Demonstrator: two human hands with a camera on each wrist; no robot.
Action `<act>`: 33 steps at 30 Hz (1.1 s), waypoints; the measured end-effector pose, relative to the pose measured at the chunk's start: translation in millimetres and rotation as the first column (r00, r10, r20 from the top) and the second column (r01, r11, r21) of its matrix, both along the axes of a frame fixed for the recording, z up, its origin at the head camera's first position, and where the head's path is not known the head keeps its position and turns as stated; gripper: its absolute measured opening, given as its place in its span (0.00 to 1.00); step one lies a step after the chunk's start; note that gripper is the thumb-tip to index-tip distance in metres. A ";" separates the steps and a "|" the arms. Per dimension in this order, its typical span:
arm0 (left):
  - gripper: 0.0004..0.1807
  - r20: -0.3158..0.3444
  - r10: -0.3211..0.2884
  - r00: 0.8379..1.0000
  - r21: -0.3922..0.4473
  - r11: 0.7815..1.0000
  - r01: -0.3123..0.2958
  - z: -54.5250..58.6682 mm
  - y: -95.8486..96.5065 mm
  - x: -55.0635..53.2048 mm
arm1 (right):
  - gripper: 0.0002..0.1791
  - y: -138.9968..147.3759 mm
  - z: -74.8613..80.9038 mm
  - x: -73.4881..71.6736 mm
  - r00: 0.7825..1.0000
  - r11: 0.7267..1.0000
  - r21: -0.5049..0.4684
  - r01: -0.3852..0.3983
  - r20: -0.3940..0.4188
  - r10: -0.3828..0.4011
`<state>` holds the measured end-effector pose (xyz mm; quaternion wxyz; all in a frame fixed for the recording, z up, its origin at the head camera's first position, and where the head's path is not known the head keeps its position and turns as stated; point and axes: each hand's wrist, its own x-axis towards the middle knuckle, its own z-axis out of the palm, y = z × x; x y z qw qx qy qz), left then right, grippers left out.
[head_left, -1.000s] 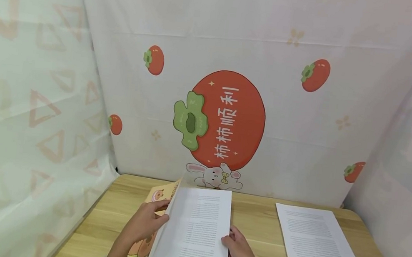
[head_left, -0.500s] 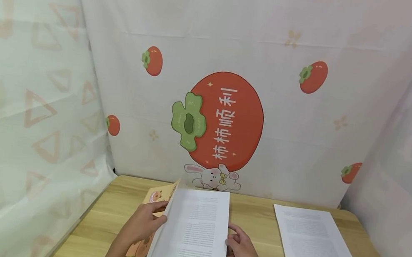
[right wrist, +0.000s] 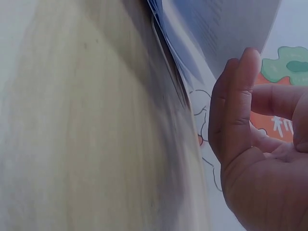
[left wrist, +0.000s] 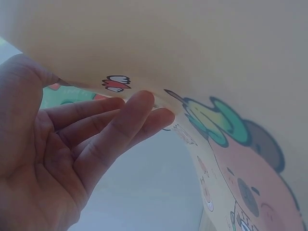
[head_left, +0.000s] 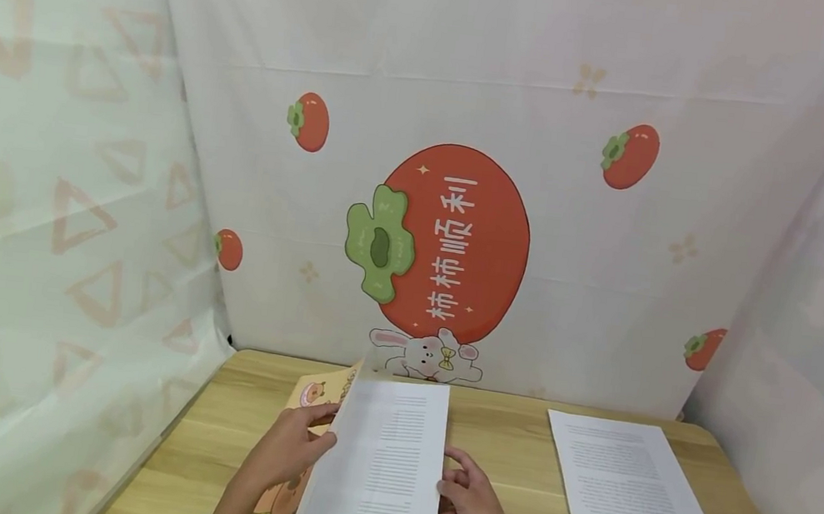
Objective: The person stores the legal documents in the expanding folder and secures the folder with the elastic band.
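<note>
Orange-patterned cover point(head_left: 315, 393) is slanting open at seven o'clock, the grip of the left hand point(head_left: 287, 445) pinching its edge; printed pages point(head_left: 390, 464) are lying inside at six, the right hand point(head_left: 474, 498) touching their edge, whether grasping I cannot tell. Seemingly, opening is done, while separate sheets point(head_left: 635, 498) are lying untouched at four.

A white cloth backdrop point(head_left: 540, 44), creased horizontally, covers the upper centre of the frame. A large red persimmon print point(head_left: 492, 249) with white characters point(head_left: 450, 248) sits mid-frame, a rabbit print point(head_left: 426, 355) directly below. The left cloth wall point(head_left: 3, 348) shows faded triangle outlines point(head_left: 60, 216); the right cloth wall point(head_left: 808, 357) is pale. A wood-grain table point(head_left: 506, 434) spans the lower frame. Lighting is diffuse.
</note>
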<state>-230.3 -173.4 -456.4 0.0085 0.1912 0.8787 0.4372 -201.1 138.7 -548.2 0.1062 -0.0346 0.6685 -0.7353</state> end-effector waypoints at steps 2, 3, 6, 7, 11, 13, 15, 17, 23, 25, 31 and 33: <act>0.27 0.000 0.000 1.000 0.001 1.000 0.000 0.4 0.8 0.4 | 0.37 -3.4 -0.5 -0.1 1.000 1.000 -0.011 -0.010 -0.002 0.010; 0.27 0.000 0.001 1.000 0.000 1.000 -0.001 0.5 1.1 0.7 | 0.37 -5.3 -0.6 -0.2 1.000 1.000 -0.016 -0.013 -0.003 0.013; 0.26 -0.002 0.000 1.000 0.000 1.000 0.000 0.6 2.3 1.1 | 0.37 -10.6 -0.2 -0.5 1.000 0.999 -0.031 -0.023 -0.012 0.023; 0.26 -0.002 -0.001 1.000 0.003 1.000 0.001 0.5 2.7 1.3 | 0.37 -12.4 -0.1 -0.5 1.000 0.999 -0.033 -0.026 -0.014 0.026; 0.27 -0.002 0.003 1.000 0.003 1.000 -0.003 -0.4 3.3 1.4 | 0.36 -19.6 -1.2 -1.3 0.999 0.999 -0.035 -0.032 -0.019 0.031; 0.27 0.000 0.005 1.000 0.002 1.000 -0.005 -0.3 3.7 1.9 | 0.35 -23.2 -2.1 -1.8 0.999 0.999 -0.033 -0.035 -0.020 0.034; 0.27 -0.001 0.007 1.000 0.002 1.000 -0.007 -0.5 4.2 2.4 | 0.35 -26.5 -2.7 -2.3 0.999 0.999 -0.030 -0.038 -0.023 0.038; 0.27 -0.004 0.009 1.000 0.002 1.000 -0.009 -0.6 5.1 3.2 | 0.35 -29.6 -3.2 -3.0 0.999 0.999 -0.030 -0.043 -0.026 0.042; 0.27 -0.013 0.013 1.000 0.005 1.000 -0.012 -1.1 7.0 4.6 | 0.34 -38.0 -2.5 -3.8 0.998 0.997 -0.050 -0.057 -0.029 0.056; 0.27 -0.013 0.015 1.000 -0.003 1.000 -0.015 -1.2 6.9 4.3 | 0.34 -41.0 -1.5 -3.6 0.998 0.996 -0.055 -0.064 -0.028 0.062; 0.27 0.006 0.012 1.000 -0.003 1.000 -0.012 -1.8 6.2 3.1 | 0.34 -50.7 1.2 -3.6 0.998 0.997 -0.036 -0.065 -0.024 0.064; 0.27 0.010 0.009 1.000 0.002 1.000 -0.009 -2.4 6.3 2.9 | 0.35 -53.7 1.8 -3.6 0.998 0.997 -0.028 -0.066 -0.021 0.066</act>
